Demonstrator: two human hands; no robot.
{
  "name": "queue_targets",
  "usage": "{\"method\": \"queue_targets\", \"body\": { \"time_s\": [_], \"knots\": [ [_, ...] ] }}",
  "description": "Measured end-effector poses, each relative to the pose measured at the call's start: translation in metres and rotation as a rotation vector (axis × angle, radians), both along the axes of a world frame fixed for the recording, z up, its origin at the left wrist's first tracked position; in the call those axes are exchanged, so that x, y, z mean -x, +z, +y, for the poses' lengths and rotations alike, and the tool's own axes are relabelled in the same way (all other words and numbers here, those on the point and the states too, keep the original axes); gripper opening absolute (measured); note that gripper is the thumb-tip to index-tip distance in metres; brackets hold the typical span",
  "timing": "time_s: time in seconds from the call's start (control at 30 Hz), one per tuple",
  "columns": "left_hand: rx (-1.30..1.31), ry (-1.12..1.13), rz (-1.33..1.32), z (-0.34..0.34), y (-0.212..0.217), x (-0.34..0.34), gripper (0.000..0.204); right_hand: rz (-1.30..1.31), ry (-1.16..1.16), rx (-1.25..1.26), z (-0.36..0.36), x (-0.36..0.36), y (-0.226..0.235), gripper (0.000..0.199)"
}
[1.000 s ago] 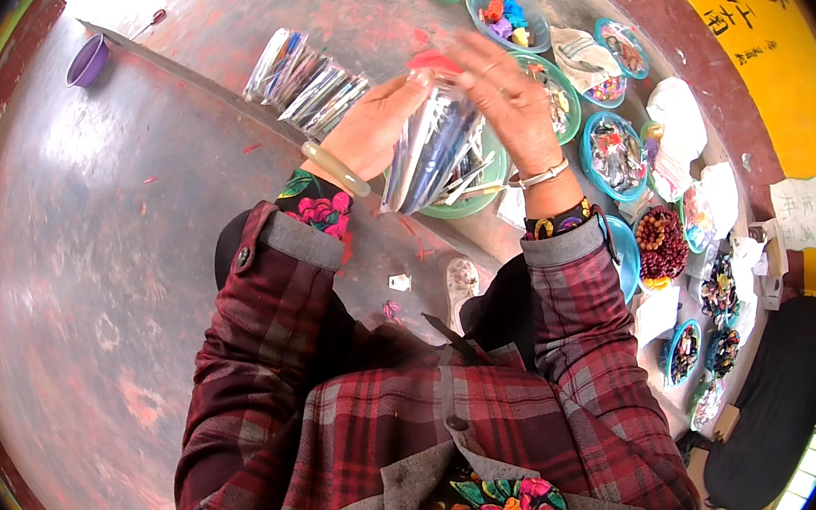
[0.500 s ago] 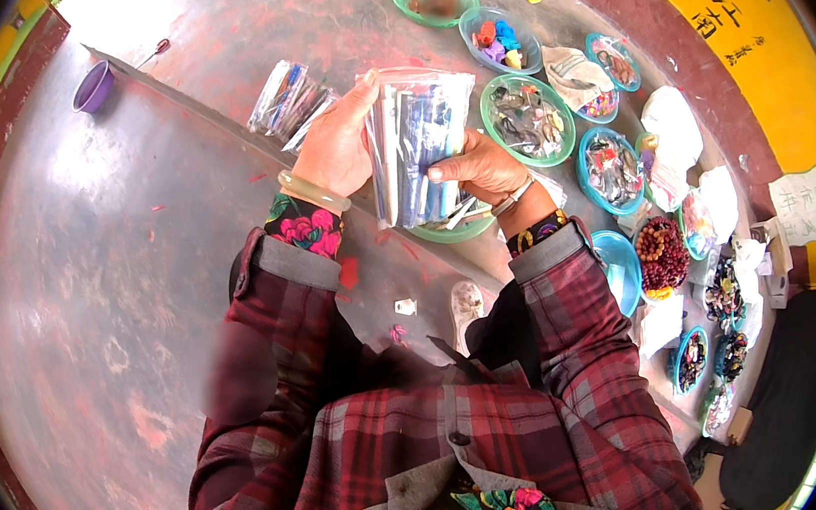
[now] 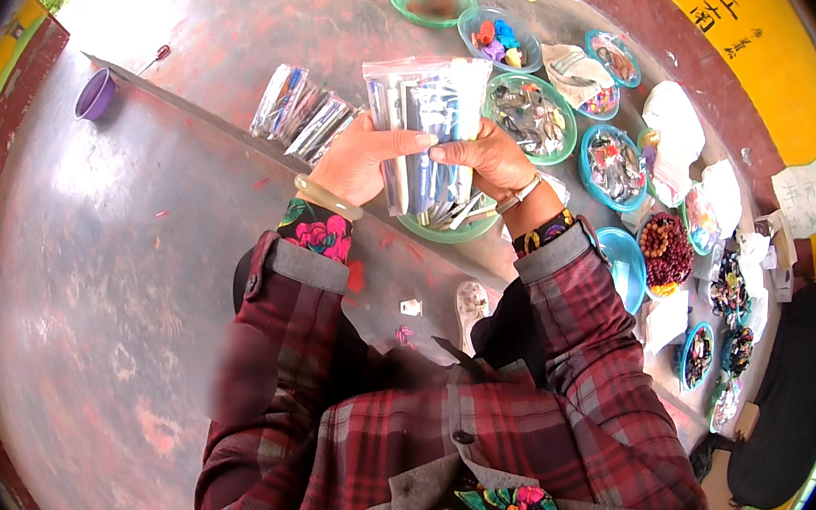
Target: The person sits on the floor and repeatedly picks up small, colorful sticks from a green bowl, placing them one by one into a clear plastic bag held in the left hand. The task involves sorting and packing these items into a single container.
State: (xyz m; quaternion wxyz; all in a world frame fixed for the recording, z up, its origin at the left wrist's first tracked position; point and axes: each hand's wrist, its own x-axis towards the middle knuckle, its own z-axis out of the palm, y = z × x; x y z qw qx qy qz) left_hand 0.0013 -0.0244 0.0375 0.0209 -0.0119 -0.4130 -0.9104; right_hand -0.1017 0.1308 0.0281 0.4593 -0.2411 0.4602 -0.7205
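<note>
Pinching with thumbs in front, left hand (image 3: 354, 157) and right hand (image 3: 500, 161) hold the clear bag (image 3: 436, 101) of pen-like sticks, which hides the far edge of the green basin (image 3: 456, 236). This step seems to be handling the filled bag; the next move probably calls for even thumb pressure.

That yellow wall (image 3: 797, 90) has a maroon band (image 3: 754, 130) below; worn concrete floor (image 3: 84, 322) stretches before it, daylight (image 3: 125, 20) glaring opposite.

The fisheye head view looks down from just above the jacket (image 3: 388, 434); the left hand (image 3: 354, 163) and right hand (image 3: 500, 159) lie beyond it; the floor (image 3: 111, 299) is farther, its left edge bowed.
</note>
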Motion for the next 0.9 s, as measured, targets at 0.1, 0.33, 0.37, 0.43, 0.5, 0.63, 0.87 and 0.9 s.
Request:
{"method": "queue_targets", "body": {
  "time_s": [0.1, 0.33, 0.37, 0.43, 0.5, 0.63, 0.87, 0.9],
  "knots": [
    [0.052, 0.042, -0.014, 0.001, -0.002, 0.002, 0.029, 0.008, 0.003, -0.027, 0.001, 0.002, 0.001, 0.032],
    [0.165, 0.206, 0.018, -0.007, 0.005, 0.0, 0.023, 0.227, 0.023, -0.223, 0.017, 0.041, -0.006, 0.031],
    [0.167, 0.255, 0.014, -0.01, 0.006, -0.002, 0.02, 0.254, -0.034, -0.294, 0.018, 0.05, -0.011, 0.027],
    [0.18, 0.3, 0.019, -0.012, 0.008, -0.005, 0.019, 0.261, -0.158, -0.437, 0.024, 0.072, -0.036, 0.022],
    [0.156, 0.319, 0.03, -0.014, 0.009, -0.008, 0.019, 0.273, -0.243, -0.594, 0.031, 0.095, -0.075, 0.019],
    [0.149, 0.265, 0.035, -0.012, 0.012, -0.007, 0.021, 0.264, -0.28, -0.937, 0.037, 0.12, -0.146, 0.019],
    [0.118, 0.255, 0.037, -0.013, 0.008, -0.005, 0.024, 0.166, -0.308, -1.138, 0.023, 0.12, -0.201, 0.02],
    [0.114, 0.253, 0.034, -0.013, 0.008, -0.005, 0.024, 0.15, -0.29, -1.157, 0.019, 0.119, -0.201, 0.018]
  ]
}}
